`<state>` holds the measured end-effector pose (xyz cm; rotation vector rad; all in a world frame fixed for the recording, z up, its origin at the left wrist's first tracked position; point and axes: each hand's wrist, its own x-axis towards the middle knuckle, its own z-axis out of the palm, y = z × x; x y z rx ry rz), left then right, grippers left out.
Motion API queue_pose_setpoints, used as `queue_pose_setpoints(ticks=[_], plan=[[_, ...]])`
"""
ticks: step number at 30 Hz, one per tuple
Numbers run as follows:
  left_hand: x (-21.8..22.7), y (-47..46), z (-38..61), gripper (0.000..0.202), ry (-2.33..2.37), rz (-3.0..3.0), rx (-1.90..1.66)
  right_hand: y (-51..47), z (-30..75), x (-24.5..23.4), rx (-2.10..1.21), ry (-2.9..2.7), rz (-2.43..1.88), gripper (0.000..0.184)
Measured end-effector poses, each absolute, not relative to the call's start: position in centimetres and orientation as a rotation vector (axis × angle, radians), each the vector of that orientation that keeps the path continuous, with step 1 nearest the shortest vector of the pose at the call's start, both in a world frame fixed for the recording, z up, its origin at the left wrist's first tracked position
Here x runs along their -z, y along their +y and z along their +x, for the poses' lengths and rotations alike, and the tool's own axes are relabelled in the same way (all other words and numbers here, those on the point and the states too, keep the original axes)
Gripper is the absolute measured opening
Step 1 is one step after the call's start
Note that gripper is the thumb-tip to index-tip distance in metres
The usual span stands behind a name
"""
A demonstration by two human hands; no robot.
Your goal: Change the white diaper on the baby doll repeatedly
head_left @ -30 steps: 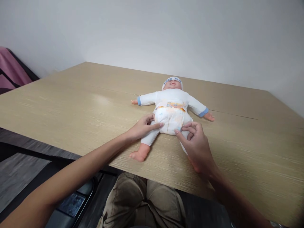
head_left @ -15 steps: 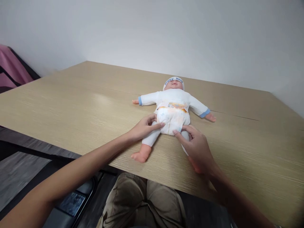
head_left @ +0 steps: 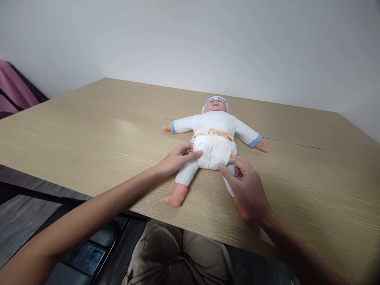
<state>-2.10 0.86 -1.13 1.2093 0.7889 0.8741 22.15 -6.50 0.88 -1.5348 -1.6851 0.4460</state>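
Observation:
A baby doll [head_left: 214,123] in a white suit and cap lies on its back on the wooden table [head_left: 89,134], arms spread, wearing a white diaper [head_left: 214,149] with an orange waistband. My left hand [head_left: 175,159] pinches the diaper's edge at the doll's hip on the left side. My right hand [head_left: 247,183] pinches the diaper's edge on the other side and covers most of that leg. The doll's bare foot [head_left: 173,199] on the left points toward me near the table's front edge.
The table runs back to a plain white wall [head_left: 208,43]. A pink cloth over a dark frame [head_left: 13,93] stands at the far left. My khaki trousers [head_left: 178,257] and a dark chair part [head_left: 86,257] show below the table's front edge.
Both hands stay pinched on the diaper at the doll's hips with only slight finger shifts. The view has drifted a little.

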Motion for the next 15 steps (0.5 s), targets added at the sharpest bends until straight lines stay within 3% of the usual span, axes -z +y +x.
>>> queue_pose_setpoints(ticks=[10, 15], plan=[[1.3, 1.0, -2.4, 0.05, 0.834, 1.349, -0.858, -6.2, 22.4, -1.8, -0.597, -1.692, -1.653, 0.033], [1.1, 0.9, -2.3, 0.04, 0.828, 1.287, -0.938, -6.6, 22.9, -2.0, -0.578, -1.657, -1.69, 0.039]])
